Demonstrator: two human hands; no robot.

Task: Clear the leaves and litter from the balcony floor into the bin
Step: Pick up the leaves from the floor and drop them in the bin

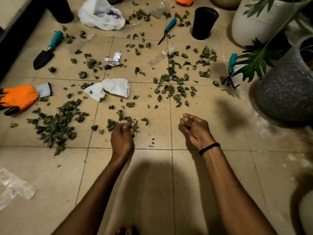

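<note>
While both hands (122, 138) (194, 130) clutch leaves (135, 127), more strew the floor (271, 167).

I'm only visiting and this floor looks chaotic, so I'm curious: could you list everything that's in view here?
leaves: many, green, scattered over the floor, thickest lower left
trowel: one, teal handle, black blade, left
narrow trowel: one, teal handle, top centre
hand rake: one, teal handle, right
glove: one, orange, left edge
plastic bag: one, white, top
crumpled sheet: one, white, centre
paper scrap: one, white, above the sheet
black pots: two, top right and top left
white pot: one, top right
grey pot: one, speckled, right
plant: one, green, right
left hand: fingers curled, among leaves
right hand: curled round dark bits, seemingly leaves; black wristband
</note>
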